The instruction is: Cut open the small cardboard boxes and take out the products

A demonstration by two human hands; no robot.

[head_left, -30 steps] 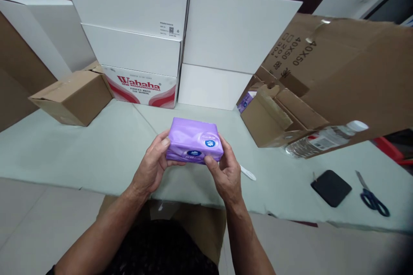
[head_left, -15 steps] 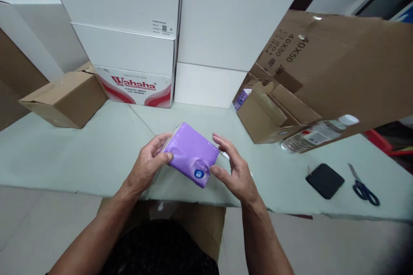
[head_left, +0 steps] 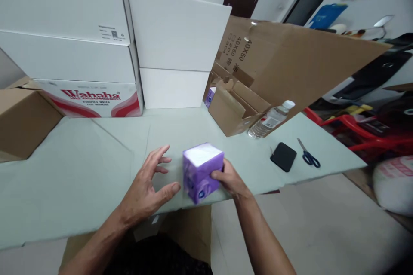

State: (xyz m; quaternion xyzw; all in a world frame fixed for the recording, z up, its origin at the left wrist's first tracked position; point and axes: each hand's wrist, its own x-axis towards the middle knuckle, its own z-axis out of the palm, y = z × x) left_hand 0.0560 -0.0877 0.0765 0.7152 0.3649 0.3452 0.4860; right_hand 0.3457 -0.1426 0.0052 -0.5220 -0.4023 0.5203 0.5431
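A purple tissue pack (head_left: 201,176) with a white top face is held near the front edge of the table. My right hand (head_left: 228,176) grips it from the right side, thumb on the near face and the other fingers hidden behind. To the left of the pack, my left hand (head_left: 150,184) is open, fingers apart, with a small gap between its thumb and the pack. The pack is slightly blurred and tilted.
An open cardboard box (head_left: 229,111) stands at the back right, a purple pack (head_left: 209,96) behind it. Beside it leans a water bottle (head_left: 271,120). A black pouch (head_left: 283,157) and scissors (head_left: 308,154) lie farther right. White cartons (head_left: 93,99) and a brown box (head_left: 29,120) stand left.
My left hand has let go of the tissue pack, and my right hand has closed on it. The pack has turned, showing its white face. The view has swung right.
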